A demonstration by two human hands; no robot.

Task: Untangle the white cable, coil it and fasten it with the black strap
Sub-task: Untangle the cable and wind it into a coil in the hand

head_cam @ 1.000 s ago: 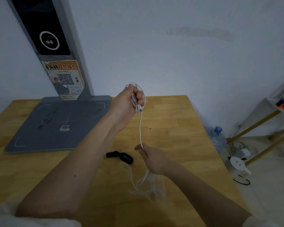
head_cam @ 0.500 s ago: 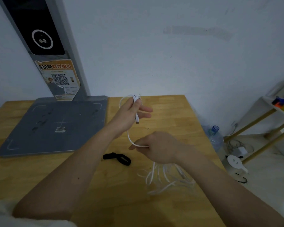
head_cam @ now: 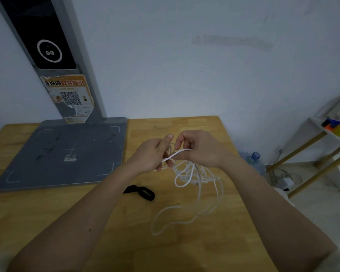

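Note:
The white cable (head_cam: 186, 177) hangs in several loose loops from both hands and trails onto the wooden table (head_cam: 47, 209). My left hand (head_cam: 151, 156) grips a bundle of cable strands, thumb raised. My right hand (head_cam: 200, 148) pinches a taut strand that runs across to the left hand. The two hands are close together above the table's far middle. The black strap (head_cam: 140, 191) lies on the table below my left forearm, apart from the cable.
A grey scanner base plate (head_cam: 63, 154) with an upright post (head_cam: 53, 55) stands at the table's back left. Off the right edge, on the floor, are a water bottle (head_cam: 253, 160), a white shelf frame (head_cam: 322, 144) and loose cords.
My left hand has come down from its raised position and my right hand has risen to meet it. The cable loops now hang lower and spread on the table.

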